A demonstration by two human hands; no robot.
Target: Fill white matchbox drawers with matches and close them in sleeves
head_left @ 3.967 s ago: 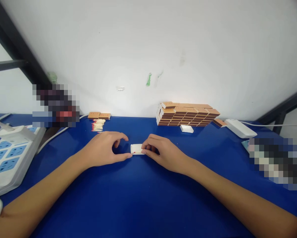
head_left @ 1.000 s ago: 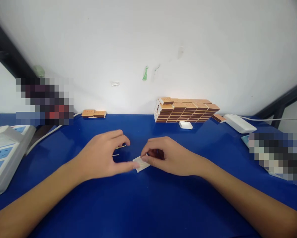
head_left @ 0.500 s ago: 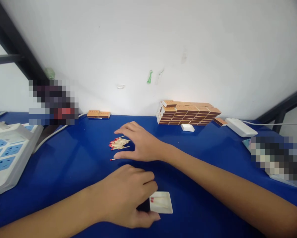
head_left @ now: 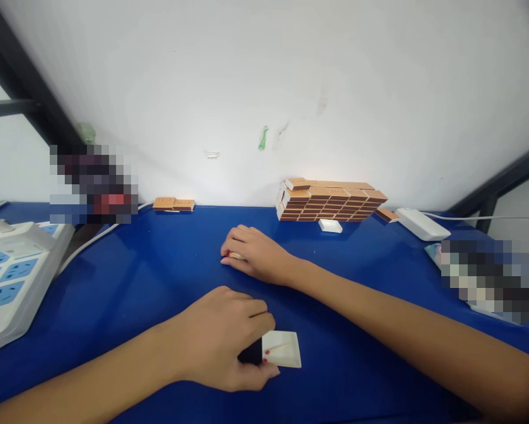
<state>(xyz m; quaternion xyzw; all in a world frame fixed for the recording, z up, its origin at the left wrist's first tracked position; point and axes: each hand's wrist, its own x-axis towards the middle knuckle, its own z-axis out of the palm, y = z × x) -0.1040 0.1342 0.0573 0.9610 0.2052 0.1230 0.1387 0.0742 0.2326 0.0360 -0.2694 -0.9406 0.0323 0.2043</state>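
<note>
Your blue table (head_left: 136,282) spreads between the power strip (head_left: 30,294) at left and the white device (head_left: 422,225) at right, the wall (head_left: 335,70) bounding its back edge. Your left hand (head_left: 220,338), curved wide, grips the nearer white tray (head_left: 288,356) by its left end; farther back, your right hand (head_left: 256,251) pinches red-tipped matches (head_left: 237,255).

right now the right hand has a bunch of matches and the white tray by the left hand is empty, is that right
Not quite: the white tray by the left hand isn't empty. The head view shows red-tipped matches inside it. The right hand does have a bunch of matches.
</note>
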